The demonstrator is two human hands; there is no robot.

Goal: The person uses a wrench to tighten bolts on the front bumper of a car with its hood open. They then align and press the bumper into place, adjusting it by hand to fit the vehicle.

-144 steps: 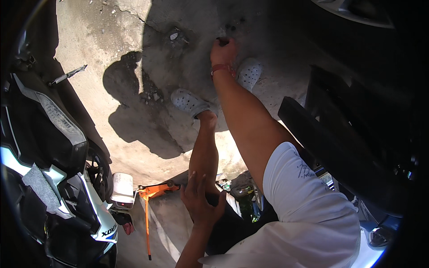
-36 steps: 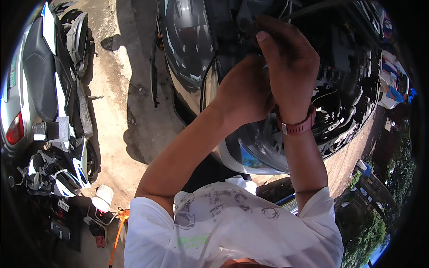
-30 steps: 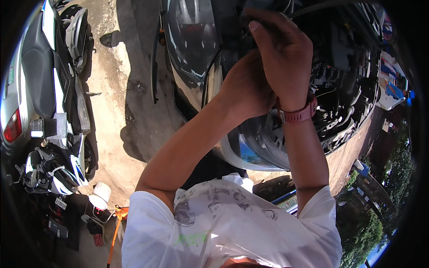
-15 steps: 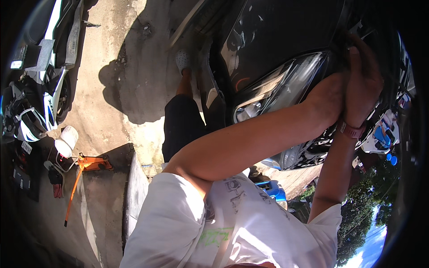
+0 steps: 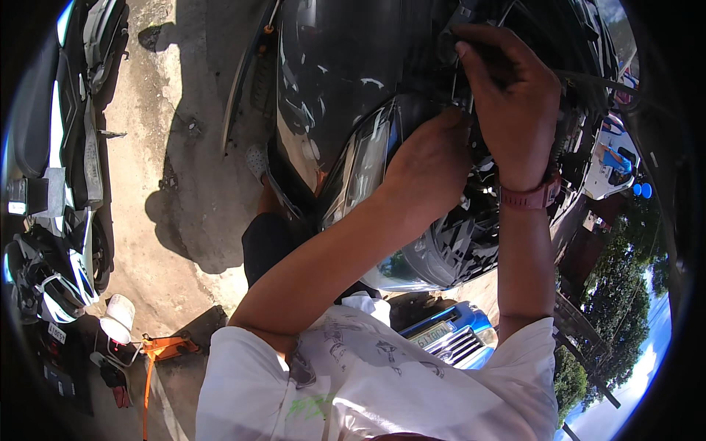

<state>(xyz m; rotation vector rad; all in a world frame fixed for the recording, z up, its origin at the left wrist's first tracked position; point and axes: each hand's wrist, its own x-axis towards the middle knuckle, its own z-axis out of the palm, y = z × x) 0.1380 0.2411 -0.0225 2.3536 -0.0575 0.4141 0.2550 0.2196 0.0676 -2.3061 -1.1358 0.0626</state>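
Both my hands are at the front of a dark car, above the engine bay beside the headlight (image 5: 365, 165). My right hand (image 5: 515, 110), with a reddish-brown band on its wrist, is closed in a pinch at a dark tool (image 5: 446, 47) with a thin metal shaft; its exact kind is unclear. Just below, my left hand (image 5: 430, 162) reaches in from the left, its thumb side by the shaft's lower end. Its fingers curl down into dark parts, and what they hold is hidden. The hood panel (image 5: 338, 66) lies left of the hands.
Parked motorcycles (image 5: 73, 198) stand along the left. An orange floor jack (image 5: 165, 347) and a white bucket (image 5: 118, 317) sit at lower left. Someone's clog-shod foot (image 5: 256, 160) is beyond the bumper. A blue vehicle (image 5: 471, 334) stands behind my right arm.
The view has shifted, so the car sits further left. My hands, overlapping before, are now separate, and the right one shows in a pinch at the tool.
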